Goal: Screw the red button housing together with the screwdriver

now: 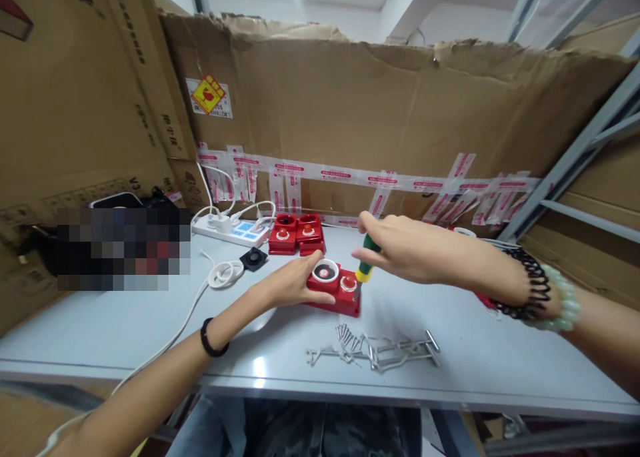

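A red alarm box (334, 303) with a white-ringed round speaker and a red dome lies on the table. My left hand (295, 282) grips its left end, thumb along the front and fingers behind. My right hand (395, 243) is closed around a green and yellow screwdriver (365, 270), held tilted. The screwdriver's tip points down at the box's right front corner, beside the dome; whether it sits in a screw is too small to tell. In front of the box lie several loose screws (349, 339) and thin metal rods (400, 357).
Behind stand more red alarm boxes (283, 242). A white power strip (235, 229) with plugs and a white cable (193, 310) is at left, near a black square part (253, 259). Tall cardboard (350, 110) walls the back; a metal shelf frame (565, 157) stands right.
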The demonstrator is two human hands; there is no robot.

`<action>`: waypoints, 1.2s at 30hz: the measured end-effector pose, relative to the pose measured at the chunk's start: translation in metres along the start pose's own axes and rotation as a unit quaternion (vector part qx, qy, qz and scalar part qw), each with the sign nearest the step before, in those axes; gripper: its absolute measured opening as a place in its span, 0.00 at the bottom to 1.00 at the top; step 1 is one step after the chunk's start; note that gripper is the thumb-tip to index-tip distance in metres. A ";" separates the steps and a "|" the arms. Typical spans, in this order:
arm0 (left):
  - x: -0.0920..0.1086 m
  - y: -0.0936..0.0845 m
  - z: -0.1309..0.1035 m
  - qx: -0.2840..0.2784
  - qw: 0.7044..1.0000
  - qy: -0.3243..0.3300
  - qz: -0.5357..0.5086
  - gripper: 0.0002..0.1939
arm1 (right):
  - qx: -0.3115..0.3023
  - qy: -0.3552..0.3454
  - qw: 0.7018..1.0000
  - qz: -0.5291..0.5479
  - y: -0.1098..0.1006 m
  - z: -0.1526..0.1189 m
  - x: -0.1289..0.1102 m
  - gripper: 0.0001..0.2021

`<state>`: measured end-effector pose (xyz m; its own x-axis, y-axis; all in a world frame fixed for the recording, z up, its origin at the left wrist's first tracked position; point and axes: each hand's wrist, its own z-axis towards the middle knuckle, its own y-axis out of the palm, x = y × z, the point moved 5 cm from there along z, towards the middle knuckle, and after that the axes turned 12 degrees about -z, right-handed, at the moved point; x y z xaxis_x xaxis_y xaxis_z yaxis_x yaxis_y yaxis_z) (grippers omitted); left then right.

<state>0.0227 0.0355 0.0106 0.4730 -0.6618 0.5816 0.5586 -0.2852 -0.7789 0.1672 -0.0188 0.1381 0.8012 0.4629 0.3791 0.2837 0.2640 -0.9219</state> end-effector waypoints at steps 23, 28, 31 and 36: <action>0.000 -0.001 0.001 -0.005 1.000 -0.010 -0.018 0.31 | 0.036 -0.008 0.990 0.134 -0.007 0.006 -0.003 0.05; 0.002 -0.002 0.000 -0.008 1.000 -0.009 -0.026 0.31 | 0.039 -0.005 0.983 0.182 -0.002 0.006 0.000 0.12; 0.002 -0.001 0.000 -0.015 1.000 -0.016 -0.022 0.33 | 0.031 -0.006 0.986 0.162 0.003 0.004 0.003 0.17; 0.000 -0.001 0.000 -0.014 1.000 -0.024 -0.016 0.36 | 0.040 0.052 0.988 0.141 0.005 0.005 0.012 0.16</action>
<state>0.0222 0.0354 0.0114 0.4877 -0.6189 0.6157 0.5547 -0.3248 -0.7660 0.1759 -0.0078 0.1383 0.8935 0.4392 0.0932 0.0017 0.2043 -0.9789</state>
